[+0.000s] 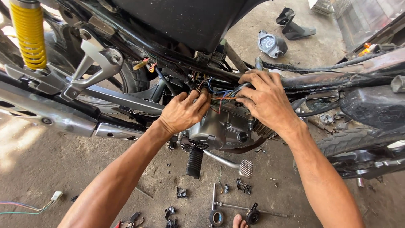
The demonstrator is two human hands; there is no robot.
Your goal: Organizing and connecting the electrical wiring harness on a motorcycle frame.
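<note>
Two bare hands are meeting at a bundle of coloured wires (220,96) above the motorcycle engine (223,126). The left hand (183,112) is approaching from the lower left, its fingertips (201,96) pinching closed on the wire ends at the bundle's left. The right hand (265,99) is lying across the frame tube (333,78) from the right, palm down, fingers (244,90) curling over the cables at the bundle's right end; whether they are actually clamping a wire cannot be told. The bundle is running roughly left to right between the two sets of fingers, just under the dark seat (185,21), so both hands are touching it, the left one more closely on the loose ends. Below, the footpeg (195,161) and brake pedal (245,168) are projecting toward the camera. Nothing here is serving as a container: small tools and black fragments (181,193) are lying loose on the concrete floor (50,169), well apart from the hands.
</note>
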